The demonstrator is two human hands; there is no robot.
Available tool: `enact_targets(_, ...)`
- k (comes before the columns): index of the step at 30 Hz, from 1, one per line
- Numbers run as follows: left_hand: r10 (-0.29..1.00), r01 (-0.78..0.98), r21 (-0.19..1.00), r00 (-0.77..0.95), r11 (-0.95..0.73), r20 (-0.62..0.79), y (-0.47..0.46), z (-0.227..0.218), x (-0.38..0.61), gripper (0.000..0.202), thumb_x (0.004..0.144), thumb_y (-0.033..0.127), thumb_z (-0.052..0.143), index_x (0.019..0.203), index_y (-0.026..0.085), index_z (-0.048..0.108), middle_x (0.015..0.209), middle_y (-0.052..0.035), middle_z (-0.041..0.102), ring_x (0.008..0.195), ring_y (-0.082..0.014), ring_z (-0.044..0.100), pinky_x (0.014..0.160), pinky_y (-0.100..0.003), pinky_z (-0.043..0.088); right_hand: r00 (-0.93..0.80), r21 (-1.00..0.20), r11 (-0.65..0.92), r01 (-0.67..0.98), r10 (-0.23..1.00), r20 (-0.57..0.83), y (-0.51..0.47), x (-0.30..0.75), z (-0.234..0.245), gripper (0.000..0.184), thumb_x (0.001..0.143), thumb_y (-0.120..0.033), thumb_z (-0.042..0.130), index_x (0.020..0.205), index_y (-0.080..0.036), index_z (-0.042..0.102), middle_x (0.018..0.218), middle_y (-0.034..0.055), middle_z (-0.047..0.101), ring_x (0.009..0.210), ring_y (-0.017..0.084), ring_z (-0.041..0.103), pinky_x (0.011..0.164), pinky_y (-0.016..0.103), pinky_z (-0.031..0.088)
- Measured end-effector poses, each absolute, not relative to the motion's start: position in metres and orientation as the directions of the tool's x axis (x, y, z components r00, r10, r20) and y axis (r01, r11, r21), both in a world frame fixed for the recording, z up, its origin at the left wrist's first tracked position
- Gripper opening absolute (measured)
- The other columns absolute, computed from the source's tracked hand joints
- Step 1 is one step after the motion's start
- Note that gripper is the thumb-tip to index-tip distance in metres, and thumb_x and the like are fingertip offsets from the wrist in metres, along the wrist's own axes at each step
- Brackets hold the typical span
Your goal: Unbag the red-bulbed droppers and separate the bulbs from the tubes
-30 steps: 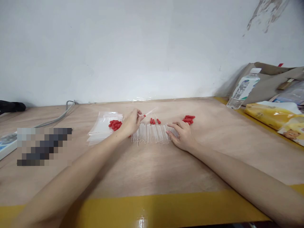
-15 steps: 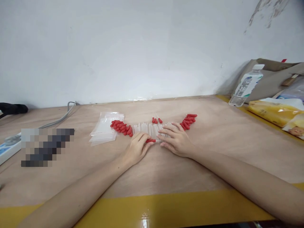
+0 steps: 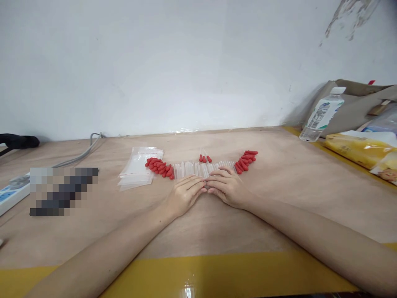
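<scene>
A row of clear tubes [image 3: 198,169] lies on the brown table [image 3: 279,194]. Red caps lie in a pile at its left end [image 3: 159,167] and another at its right end [image 3: 245,159], with three more behind the row [image 3: 204,158]. My left hand [image 3: 184,194] and my right hand [image 3: 228,189] meet fingertip to fingertip at the near edge of the row. Their fingers are pressed together round a small clear tube, of which only a sliver shows between them.
A stack of clear plastic bags [image 3: 136,171] lies left of the caps. A power strip [image 3: 12,192] and grey cable [image 3: 80,152] are at far left. A water bottle [image 3: 321,114], a grey bag [image 3: 353,103] and yellow packets [image 3: 356,151] stand at right. Yellow tape [image 3: 217,275] edges the table.
My left hand came down from above the row with a red-capped tube to the near edge. My right hand slid left off the row to meet it, hiding the red cap.
</scene>
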State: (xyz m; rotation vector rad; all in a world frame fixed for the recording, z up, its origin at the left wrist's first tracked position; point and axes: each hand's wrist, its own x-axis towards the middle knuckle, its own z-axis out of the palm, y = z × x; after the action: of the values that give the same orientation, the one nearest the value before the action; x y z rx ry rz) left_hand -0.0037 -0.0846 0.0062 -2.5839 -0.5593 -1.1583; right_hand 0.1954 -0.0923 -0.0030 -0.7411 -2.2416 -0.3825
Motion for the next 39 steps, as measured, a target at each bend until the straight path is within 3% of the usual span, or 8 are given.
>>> enact_targets(5,0.255,0.474,-0.107,0.635,-0.874,0.729,-0.086,0.008,-0.004,0.015,0.085,0.020,0.050,0.096,0.016,0.060,0.097,-0.0069,0.068,0.097,-0.0177,0.062,0.090,-0.036,0.049,-0.577,0.060,0.826,0.561,0.337,0.744,-0.091,0.194,-0.003,0.015,0.087,-0.021,0.046,0.089,-0.018,0.061,0.089,0.0035,0.068,0.090,0.014,0.059,0.088,0.034,0.042)
enact_targets(9,0.284,0.461,-0.109,0.698,-0.881,0.658,-0.089,0.011,-0.005,0.013,0.086,0.019,0.047,0.090,0.015,0.058,0.086,-0.0058,0.067,0.096,-0.0174,0.061,0.094,-0.037,0.047,-0.596,0.068,0.849,0.523,0.308,0.742,-0.094,0.194,0.000,0.015,0.087,-0.018,0.044,0.085,-0.016,0.058,0.082,0.0029,0.068,0.076,0.011,0.061,0.075,0.028,0.044)
enact_targets(13,0.314,0.446,-0.068,0.723,-0.893,0.615,-0.092,0.011,-0.008,0.014,0.087,0.019,0.043,0.089,0.016,0.057,0.081,-0.0047,0.064,0.093,-0.0165,0.060,0.096,-0.038,0.044,-0.635,0.109,0.847,0.521,0.299,0.712,-0.098,0.195,0.002,0.018,0.089,-0.017,0.040,0.083,-0.017,0.057,0.078,0.0024,0.066,0.069,0.010,0.060,0.073,0.027,0.043)
enact_targets(25,0.377,0.399,0.093,0.729,-0.912,0.572,-0.097,0.012,-0.011,0.015,0.087,0.018,0.042,0.086,0.016,0.057,0.082,-0.0050,0.064,0.079,-0.0142,0.059,0.091,-0.035,0.045,-0.668,0.259,0.824,0.504,0.182,0.721,-0.104,0.193,0.008,0.017,0.088,-0.018,0.043,0.079,-0.015,0.057,0.075,0.0035,0.065,0.073,0.011,0.059,0.078,0.027,0.045)
enact_targets(31,0.428,0.378,0.206,0.735,-0.903,0.527,-0.100,0.018,-0.012,0.021,0.089,0.019,0.038,0.079,0.016,0.056,0.079,-0.0061,0.062,0.082,-0.0161,0.057,0.079,-0.032,0.046,-0.713,0.362,0.802,0.476,0.110,0.692,-0.104,0.197,0.008,0.015,0.087,-0.017,0.044,0.084,-0.014,0.059,0.078,0.0040,0.065,0.082,0.013,0.060,0.080,0.029,0.047)
enact_targets(39,0.431,0.369,0.224,0.735,-0.902,0.523,-0.101,0.015,-0.015,0.019,0.088,0.019,0.039,0.080,0.015,0.056,0.080,-0.0071,0.061,0.085,-0.0177,0.054,0.080,-0.033,0.044,-0.717,0.406,0.786,0.466,0.067,0.694,-0.106,0.201,0.010,0.011,0.085,-0.016,0.049,0.088,-0.012,0.059,0.082,0.0053,0.067,0.089,0.014,0.061,0.084,0.030,0.048)
